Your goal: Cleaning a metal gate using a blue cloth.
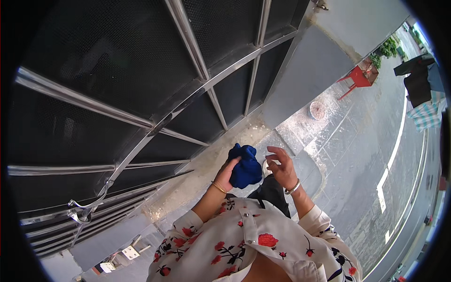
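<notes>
My left hand [227, 174] holds a bunched dark blue cloth [247, 169], its thumb lying over the near side. A little to the right of the cloth, my right hand [282, 167] is raised with bent, parted fingers and nothing in it. Both hands are in front of my body, over the paved ground. Close by on the left rises a dark mesh gate or screen [197, 95] with shiny metal bars.
A handle [84, 208] juts from the frame at lower left. On the paving stand a round speckled container [317, 110] and a red stand [361, 75]. Clothes [421, 84] hang at far right. White stools [130, 252] are at lower left.
</notes>
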Demonstrator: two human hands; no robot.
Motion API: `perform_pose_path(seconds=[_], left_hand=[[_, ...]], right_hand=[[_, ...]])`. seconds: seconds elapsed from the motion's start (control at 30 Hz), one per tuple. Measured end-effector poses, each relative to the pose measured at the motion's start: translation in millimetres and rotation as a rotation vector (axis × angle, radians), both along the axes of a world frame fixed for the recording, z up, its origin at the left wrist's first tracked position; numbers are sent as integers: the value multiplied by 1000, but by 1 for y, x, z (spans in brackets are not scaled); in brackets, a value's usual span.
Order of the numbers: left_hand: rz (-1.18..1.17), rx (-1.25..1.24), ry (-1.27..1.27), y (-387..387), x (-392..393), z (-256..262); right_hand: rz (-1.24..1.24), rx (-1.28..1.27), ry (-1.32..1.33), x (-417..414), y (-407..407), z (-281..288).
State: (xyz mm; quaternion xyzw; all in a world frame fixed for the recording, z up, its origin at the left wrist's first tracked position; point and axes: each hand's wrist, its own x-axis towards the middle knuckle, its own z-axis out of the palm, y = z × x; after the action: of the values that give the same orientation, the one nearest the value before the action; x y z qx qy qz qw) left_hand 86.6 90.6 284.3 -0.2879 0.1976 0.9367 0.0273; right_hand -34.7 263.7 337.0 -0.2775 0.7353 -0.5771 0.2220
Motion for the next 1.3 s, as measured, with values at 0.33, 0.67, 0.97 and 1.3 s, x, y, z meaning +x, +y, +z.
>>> perform_pose_path(seconds=[0.33, 0.67, 0.97, 1.3], left_hand=[[1060, -1685, -199, -25, -90, 133], [791, -1195, -696, -9, -86, -150], [1130, 145, -158, 66, 21, -202], [1559, -1035, -403, -90, 53, -40]], right_hand=[[89, -55, -261, -157, 21, 12], [292, -65, -371, -172, -44, 1], [280, -177, 175, -181, -108, 20], [218, -278, 261, -210, -146, 32]])
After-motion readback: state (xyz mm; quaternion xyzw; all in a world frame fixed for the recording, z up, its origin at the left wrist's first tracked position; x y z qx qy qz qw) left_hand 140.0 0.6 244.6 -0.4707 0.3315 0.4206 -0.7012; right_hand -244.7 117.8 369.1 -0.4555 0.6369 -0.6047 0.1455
